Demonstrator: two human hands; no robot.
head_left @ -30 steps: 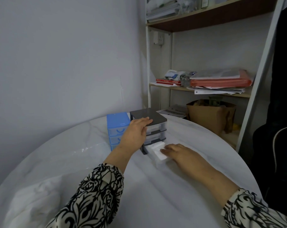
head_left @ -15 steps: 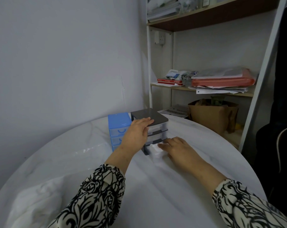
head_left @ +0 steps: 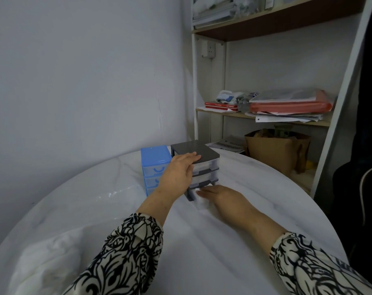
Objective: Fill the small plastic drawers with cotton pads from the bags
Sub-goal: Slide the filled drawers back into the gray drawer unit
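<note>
Step in hand: closing the bottom drawer (head_left: 194,193) of the grey drawer unit (head_left: 199,165).

Left grip (head_left: 179,173): the hand lies over the top front edge of the unit, fingers extended on the dark lid, thumb down the front. It braces the unit; it clasps nothing.

Right grip (head_left: 220,198): fingers straight, released, fingertips (head_left: 202,192) pressed against the front of the bottom drawer. The drawer appears almost fully seated in the frame. Its contents cannot be seen from this view, so how full it is with cotton pads cannot be confirmed.

Location of task items: the grey unit stands directly beyond both grips. The blue drawer unit (head_left: 154,167) stands touching or just beside it, to the left of the left grip. A clear plastic bag (head_left: 53,260) lies on the surface (head_left: 255,188) well to the near left of both grips.

Next move, as judged: seat the drawer flush, keep the unit braced, then open another drawer and fetch pads from the bag.
</note>
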